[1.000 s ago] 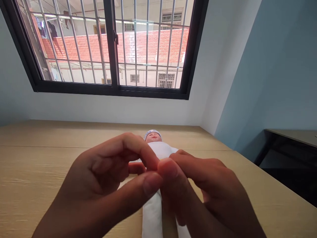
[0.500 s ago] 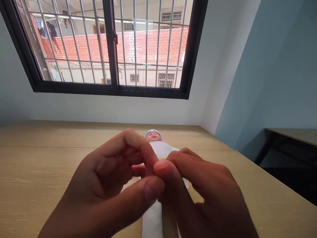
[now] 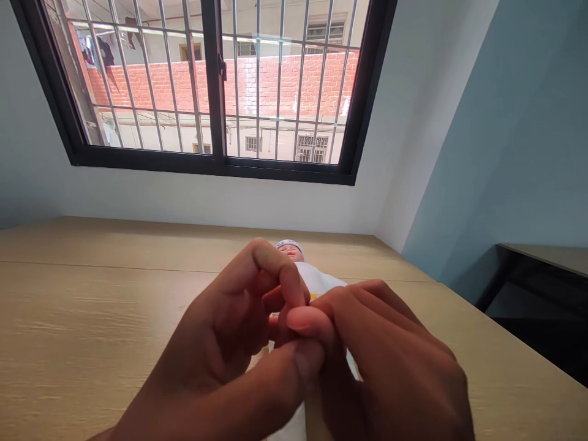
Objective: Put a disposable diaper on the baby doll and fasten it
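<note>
A baby doll in white clothing lies on its back, head toward the window, wearing a pale patterned cap. Over its body, my left hand and my right hand meet at the fingertips. Thumb and fingers of the left are curled into a pinch. The right pinches too, its fingertips touching those of the left. Whatever lies between the fingers is hidden. A small patch of yellow shows just behind the right fingertips. Most of the doll's trunk and legs is covered by my hands.
The doll lies on a light wooden table against a white wall. A black-framed window with metal bars is beyond it. To the right stands a dark piece of furniture beside a blue-grey wall.
Both hands have shifted slightly right in view, still joined at the fingertips, and hide more of the doll's left side. The camera view has also moved a little.
</note>
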### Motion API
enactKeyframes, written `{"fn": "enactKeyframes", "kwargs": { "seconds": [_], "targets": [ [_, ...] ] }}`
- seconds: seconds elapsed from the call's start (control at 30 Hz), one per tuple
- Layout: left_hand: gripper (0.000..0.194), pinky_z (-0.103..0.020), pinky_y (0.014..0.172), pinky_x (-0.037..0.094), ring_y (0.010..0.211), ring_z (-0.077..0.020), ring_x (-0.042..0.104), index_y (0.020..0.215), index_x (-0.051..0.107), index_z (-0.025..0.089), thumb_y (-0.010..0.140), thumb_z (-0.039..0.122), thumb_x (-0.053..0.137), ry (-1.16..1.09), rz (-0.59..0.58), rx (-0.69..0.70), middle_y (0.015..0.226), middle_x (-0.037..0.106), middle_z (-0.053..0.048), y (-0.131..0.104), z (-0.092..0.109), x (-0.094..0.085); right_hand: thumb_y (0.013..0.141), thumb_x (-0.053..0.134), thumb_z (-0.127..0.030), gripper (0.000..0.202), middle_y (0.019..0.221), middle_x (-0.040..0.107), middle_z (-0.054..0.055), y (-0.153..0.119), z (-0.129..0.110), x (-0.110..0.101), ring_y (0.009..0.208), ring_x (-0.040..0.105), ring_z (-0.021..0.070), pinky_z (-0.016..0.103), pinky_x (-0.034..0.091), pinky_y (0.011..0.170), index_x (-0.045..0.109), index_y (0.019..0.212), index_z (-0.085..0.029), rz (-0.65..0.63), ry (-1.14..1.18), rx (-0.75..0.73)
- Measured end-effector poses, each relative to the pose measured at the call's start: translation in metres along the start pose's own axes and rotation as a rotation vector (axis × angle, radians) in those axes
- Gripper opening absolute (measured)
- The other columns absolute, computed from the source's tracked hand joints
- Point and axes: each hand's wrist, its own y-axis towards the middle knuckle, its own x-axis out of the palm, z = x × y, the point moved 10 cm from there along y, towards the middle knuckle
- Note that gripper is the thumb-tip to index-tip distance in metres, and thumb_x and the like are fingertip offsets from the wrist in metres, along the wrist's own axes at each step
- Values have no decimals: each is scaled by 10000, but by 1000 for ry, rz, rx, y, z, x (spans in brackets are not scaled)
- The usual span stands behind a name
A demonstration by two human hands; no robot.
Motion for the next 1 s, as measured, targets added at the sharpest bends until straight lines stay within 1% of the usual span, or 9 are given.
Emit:
{"fn": "enactKeyframes", "kwargs": {
  "seconds": [0.17, 0.37, 0.47, 0.53, 0.6, 0.7, 0.8, 0.9, 1.0],
  "targets": [
    [159, -177, 484, 417, 569, -91, 449, 713, 448, 209, 780, 177, 588, -45, -44, -20, 655, 466, 26, -1, -4, 3, 926, 476, -253, 304, 520, 579, -31, 0, 4, 5, 460, 524, 91, 214, 424, 529, 588, 650, -193, -45, 58, 24],
    [146, -162, 482, 373, 562, -75, 424, 724, 450, 209, 801, 169, 567, -137, -92, -34, 661, 454, 35, -4, -5, 8, 956, 412, -284, 359, 516, 571, -39, -2, 7, 12, 478, 524, 88, 203, 412, 543, 576, 647, -203, -115, 179, 74],
    [116, -165, 493, 363, 560, -68, 421, 775, 476, 211, 800, 178, 584, -128, -103, -70, 669, 462, 41, 3, -12, 5, 951, 426, -322, 362, 530, 566, -39, 0, 24, 18, 496, 509, 89, 204, 384, 526, 584, 646, -206, -213, 274, 181],
    [116, -173, 500, 359, 559, -66, 419, 825, 484, 213, 795, 185, 593, -85, -125, -94, 681, 469, 44, 15, -22, 0, 947, 423, -376, 373, 551, 557, -38, 1, 47, 32, 504, 489, 90, 208, 361, 505, 599, 665, -206, -354, 339, 297],
    [118, -186, 514, 366, 569, -70, 426, 842, 483, 208, 794, 206, 590, -9, -141, -114, 703, 481, 43, 31, -36, -8, 939, 402, -446, 416, 569, 540, -30, -4, 79, 53, 517, 474, 95, 215, 355, 501, 597, 673, -193, -516, 404, 423],
    [128, -226, 608, 416, 672, -104, 482, 833, 514, 196, 798, 300, 580, 236, -159, -137, 765, 521, 25, 57, -66, -27, 910, 409, -515, 445, 567, 529, -23, -16, 134, 84, 555, 498, 108, 229, 385, 545, 607, 705, -173, -609, 499, 541],
    [250, -270, 677, 427, 779, -160, 530, 786, 562, 186, 777, 435, 561, 600, -230, -218, 812, 575, -2, 72, -110, -45, 854, 508, -520, 395, 800, 651, 39, -49, 188, 117, 743, 583, 154, 272, 443, 686, 650, 846, -151, -684, 536, 640],
    [298, -282, 675, 421, 816, -191, 558, 791, 586, 194, 752, 487, 543, 829, -278, -345, 891, 626, -20, 77, -156, -65, 809, 562, -522, 391, 947, 670, 73, -82, 225, 136, 865, 591, 194, 305, 446, 756, 653, 888, -150, -667, 551, 712],
    [326, -276, 649, 415, 828, -207, 571, 809, 603, 194, 710, 502, 571, 884, -344, -444, 906, 639, -30, 75, -185, -74, 780, 599, -513, 390, 963, 668, 78, -101, 243, 140, 864, 592, 201, 317, 445, 769, 652, 908, -149, -636, 532, 745]
  ]
}}
